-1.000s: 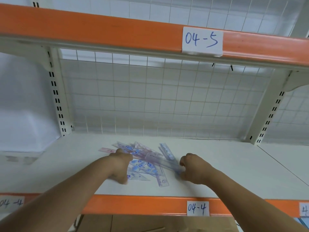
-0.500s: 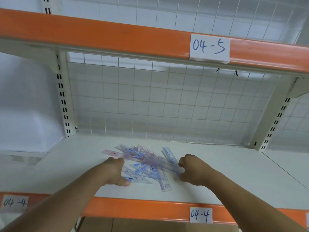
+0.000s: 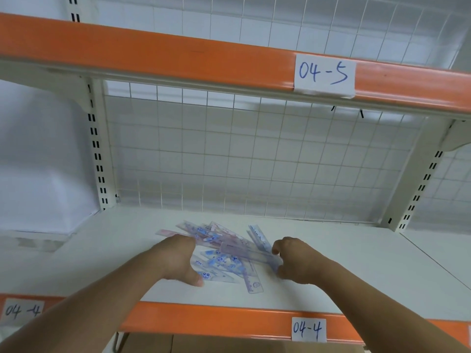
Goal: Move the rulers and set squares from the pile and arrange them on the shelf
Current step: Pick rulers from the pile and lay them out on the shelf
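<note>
Left hand (image 3: 178, 258) has slid nearer, spread flat on pile (image 3: 219, 253); right hand (image 3: 293, 261) pinches ruler (image 3: 244, 252). Sorting begins; next, lift it clear.

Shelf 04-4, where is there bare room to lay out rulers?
Bare shelf lies right of the right hand and left of the left hand, plus a strip by the wire grid. Between the hands, the pile crowds it.

Stockroom or shop storage bay. Metal shelf (image 3: 331, 253) with orange edge rails (image 3: 178, 54), wire mesh back (image 3: 254, 161), slotted uprights (image 3: 98, 154). Handwritten location labels (image 3: 323, 73): "04-5", "04-4".
</note>
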Tool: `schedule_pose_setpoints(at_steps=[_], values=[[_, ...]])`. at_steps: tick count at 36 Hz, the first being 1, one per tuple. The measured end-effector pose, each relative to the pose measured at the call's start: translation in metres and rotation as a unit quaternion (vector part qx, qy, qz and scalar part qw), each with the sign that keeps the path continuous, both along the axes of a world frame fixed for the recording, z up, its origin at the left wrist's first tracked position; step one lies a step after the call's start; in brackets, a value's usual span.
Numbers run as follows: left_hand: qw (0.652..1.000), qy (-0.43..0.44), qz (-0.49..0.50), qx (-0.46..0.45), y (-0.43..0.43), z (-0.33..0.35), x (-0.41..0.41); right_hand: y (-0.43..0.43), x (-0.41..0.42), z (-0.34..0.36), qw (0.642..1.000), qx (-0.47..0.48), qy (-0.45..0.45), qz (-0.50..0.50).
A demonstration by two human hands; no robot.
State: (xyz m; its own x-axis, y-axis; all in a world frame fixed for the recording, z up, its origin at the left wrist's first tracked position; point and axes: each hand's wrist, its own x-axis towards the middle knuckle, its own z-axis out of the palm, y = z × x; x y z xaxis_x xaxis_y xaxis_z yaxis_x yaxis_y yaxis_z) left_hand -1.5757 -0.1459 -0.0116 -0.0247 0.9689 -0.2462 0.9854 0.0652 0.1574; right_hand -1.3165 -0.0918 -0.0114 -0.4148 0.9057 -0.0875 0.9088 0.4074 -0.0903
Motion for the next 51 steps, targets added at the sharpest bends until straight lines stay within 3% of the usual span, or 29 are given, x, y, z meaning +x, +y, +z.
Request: schedule_pose_setpoints(at_steps=[12, 23, 44, 51], values=[[0.992, 0.073, -0.075, 0.064, 0.003, 0.007, 0.023, -0.006, 0.028, 0.002, 1.000, -0.001, 0.010, -0.007], [0.977, 0.114, -0.120, 0.136, 0.011, 0.020, 0.098, -0.009, 0.107, 0.013, 0.999, 0.018, 0.014, -0.048], [0.980, 0.057, -0.112, 0.153, -0.003, 0.019, 0.384, -0.035, 0.399, 0.027, 0.996, 0.041, -0.023, -0.073], [0.968, 0.100, -0.162, 0.164, 0.002, 0.022, 0.468, -0.044, 0.482, 0.023, 0.994, 0.028, -0.021, -0.106]])
